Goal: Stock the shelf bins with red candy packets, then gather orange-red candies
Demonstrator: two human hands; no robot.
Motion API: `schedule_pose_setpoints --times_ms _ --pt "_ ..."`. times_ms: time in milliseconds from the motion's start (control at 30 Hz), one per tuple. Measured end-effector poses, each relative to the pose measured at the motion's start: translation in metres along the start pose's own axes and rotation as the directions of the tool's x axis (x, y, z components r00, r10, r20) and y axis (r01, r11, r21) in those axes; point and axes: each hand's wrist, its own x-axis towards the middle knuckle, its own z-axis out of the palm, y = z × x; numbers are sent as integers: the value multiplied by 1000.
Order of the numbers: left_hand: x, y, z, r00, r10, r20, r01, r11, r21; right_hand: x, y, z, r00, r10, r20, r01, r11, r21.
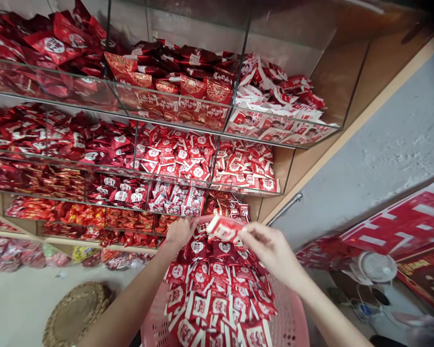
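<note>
A pink plastic basket (296, 318) with a perforated wall sits low in front of me, loaded with small red-and-white candy packets (217, 308). At its far left rim, my left hand (180, 233) is closed, its fingers apparently curled over the edge and partly hidden. Between thumb and fingers of my right hand (265, 246) is one red-and-white candy packet (224, 228), pinched by its right end above the far part of the basket. Darker red packets with white heart-shaped labels (197, 247) lie under it.
Clear-fronted shelf bins (173, 168) full of red packets rise ahead in several rows. A wooden side panel (296, 193) and grey wall (390, 130) border them on the right. A woven round stool (77, 315) stands at lower left, a white fan-like object (376, 266) at right.
</note>
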Motion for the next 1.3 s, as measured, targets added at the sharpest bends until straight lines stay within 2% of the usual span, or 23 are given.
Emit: schedule_pose_setpoints --times_ms 100,300,433,533,567,600,667,733,800,867,1000,1100,1167,1300 --pt "-1 0 -1 1000 0 5 -1 1000 19 -30 22 19 964 138 229 -160 984 80" --pt "1 0 3 1000 1 -2 -1 999 34 -73 52 50 812 266 520 -397 904 158" --pt "1 0 4 1000 -3 3 3 999 36 -89 63 64 704 361 612 -551 821 149" --pt "0 0 2 1000 -6 21 5 999 33 -97 72 71 651 431 625 -592 803 63" --pt "0 0 2 1000 -7 24 6 1000 31 -99 75 72 637 451 625 -585 811 12" --pt "0 1 1 1000 -9 25 9 1000 29 -100 77 74 644 469 605 -555 830 -52" --pt "0 1 0 1000 -10 19 9 1000 25 -103 79 75 688 503 523 -446 862 -242" --pt "0 1 -1 1000 -10 17 9 1000 21 -105 77 75 747 518 417 -316 829 -462" --pt "-1 2 -1 1000 -9 23 9 1000 14 -105 71 73 771 526 358 -234 758 -609" --pt "-1 2 -2 1000 -9 25 9 1000 11 -106 63 71 754 544 369 -196 722 -664" --pt "-1 2 -1 1000 -10 11 10 1000 17 -107 51 72 649 519 556 -69 768 -637" --pt "0 1 1 1000 -7 15 7 1000 21 -111 51 78 609 495 620 11 776 -630" --pt "0 1 1 1000 1 14 -1 1000 18 -114 54 82 601 495 628 52 759 -649" --pt "1 0 2 1000 6 18 -6 1000 9 -124 64 83 643 466 608 96 739 -667"
